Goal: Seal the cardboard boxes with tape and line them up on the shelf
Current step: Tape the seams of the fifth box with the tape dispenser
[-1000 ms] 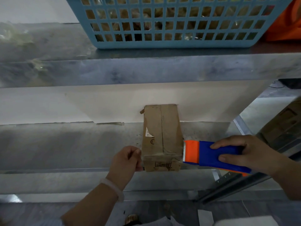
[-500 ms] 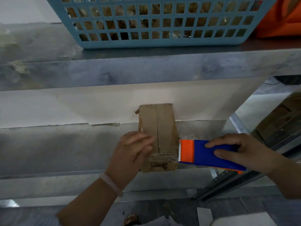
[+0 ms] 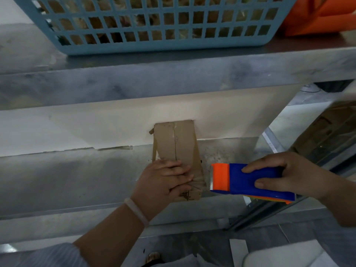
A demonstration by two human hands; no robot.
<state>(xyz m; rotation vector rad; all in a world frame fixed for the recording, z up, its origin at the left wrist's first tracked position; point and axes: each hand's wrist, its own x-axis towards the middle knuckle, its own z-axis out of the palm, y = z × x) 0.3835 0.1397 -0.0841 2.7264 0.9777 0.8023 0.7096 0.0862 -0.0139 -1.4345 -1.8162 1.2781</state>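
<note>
A small brown cardboard box lies on the grey metal shelf, its top flaps closed along a centre seam. My left hand lies flat on the box's near end, fingers straight and pressing down. Just right of the box, my right hand grips a blue and orange tape dispenser. Its orange toothed end points at the box's right side, a small gap away.
An upper shelf overhangs the box, carrying a blue plastic basket and something orange at the right. A pale wall panel backs the shelf. More brown boxes sit to the right.
My left hand moved from the box's left side onto its top and slid toward the near end. The tape dispenser drew slightly away from the box's right side.
</note>
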